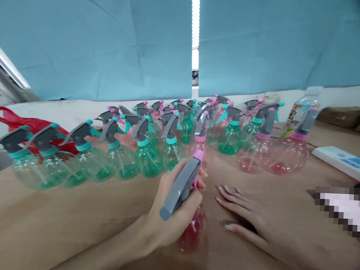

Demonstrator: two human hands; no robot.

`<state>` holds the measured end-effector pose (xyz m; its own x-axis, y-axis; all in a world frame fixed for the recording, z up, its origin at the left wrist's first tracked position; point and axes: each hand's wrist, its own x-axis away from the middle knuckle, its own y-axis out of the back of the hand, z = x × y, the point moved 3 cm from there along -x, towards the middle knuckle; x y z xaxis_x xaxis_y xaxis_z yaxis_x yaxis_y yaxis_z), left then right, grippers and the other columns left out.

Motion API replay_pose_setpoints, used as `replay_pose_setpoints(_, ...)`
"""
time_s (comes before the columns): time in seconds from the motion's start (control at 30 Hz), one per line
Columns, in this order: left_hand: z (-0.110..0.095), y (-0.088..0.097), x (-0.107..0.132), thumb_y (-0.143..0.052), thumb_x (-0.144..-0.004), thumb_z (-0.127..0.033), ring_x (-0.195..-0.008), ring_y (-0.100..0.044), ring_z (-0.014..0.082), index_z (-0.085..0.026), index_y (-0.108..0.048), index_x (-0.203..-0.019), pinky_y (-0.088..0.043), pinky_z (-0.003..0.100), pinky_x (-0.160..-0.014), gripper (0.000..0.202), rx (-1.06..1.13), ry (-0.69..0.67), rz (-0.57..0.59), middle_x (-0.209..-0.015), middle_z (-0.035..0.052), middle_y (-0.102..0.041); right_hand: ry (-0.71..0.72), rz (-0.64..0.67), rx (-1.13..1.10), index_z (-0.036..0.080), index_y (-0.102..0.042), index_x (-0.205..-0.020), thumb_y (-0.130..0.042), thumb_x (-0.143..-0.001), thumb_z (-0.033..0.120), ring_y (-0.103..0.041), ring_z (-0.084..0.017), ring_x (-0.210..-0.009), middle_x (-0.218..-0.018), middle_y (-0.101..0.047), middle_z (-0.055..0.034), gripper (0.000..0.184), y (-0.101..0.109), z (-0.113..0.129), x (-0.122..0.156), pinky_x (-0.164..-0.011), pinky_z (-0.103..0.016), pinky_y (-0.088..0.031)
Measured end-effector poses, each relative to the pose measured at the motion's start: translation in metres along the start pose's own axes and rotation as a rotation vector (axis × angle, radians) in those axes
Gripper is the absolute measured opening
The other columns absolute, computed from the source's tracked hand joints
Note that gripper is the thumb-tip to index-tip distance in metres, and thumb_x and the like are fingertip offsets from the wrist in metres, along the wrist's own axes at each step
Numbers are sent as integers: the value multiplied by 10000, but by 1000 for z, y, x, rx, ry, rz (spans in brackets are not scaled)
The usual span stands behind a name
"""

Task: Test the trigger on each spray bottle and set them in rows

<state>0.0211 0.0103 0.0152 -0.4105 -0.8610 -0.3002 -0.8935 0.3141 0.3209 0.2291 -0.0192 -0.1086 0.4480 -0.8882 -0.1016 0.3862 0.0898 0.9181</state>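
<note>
My left hand (171,206) is closed round the neck of a pink spray bottle (192,231), just under its grey trigger head (180,186), and the bottle stands on the brown table (74,226) in front of me. My right hand (248,213) lies flat on the table to the right of the bottle, fingers stretched out and apart, holding nothing. Behind my hands stand several green spray bottles (147,157) and several pink ones (256,154), all with grey trigger heads.
A red plastic bag (16,122) lies at the far left behind the bottles. At the right are a white power strip (342,162), a clear drink bottle (303,108) and a brown box (344,116). Blue curtains (112,40) hang behind the table.
</note>
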Motion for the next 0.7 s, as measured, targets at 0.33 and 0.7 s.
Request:
replay_pose_setpoints(0.33, 4, 2, 0, -523, -721, -174, -578, -538, 141, -256, -577, -904, -488, 265, -546, 207, -95, 39, -24, -695, -33, -580, -8, 2, -39, 277, -424, -1413, -458, -940, 515, -329, -279, -1378, -1506, -354, -40, 530, 1, 1, -1, -1120, -524, -290)
replay_pose_setpoints(0.7, 8, 2, 2, -502, -787, -173, -625, -558, 154, -268, -584, -1125, -517, 274, -614, 361, -118, -18, -14, -698, -22, -563, 7, -29, -49, 295, -418, -1418, -483, -938, 490, -335, -276, -1377, -1504, -371, -27, 523, -2, -1, 1, -1127, -514, -290)
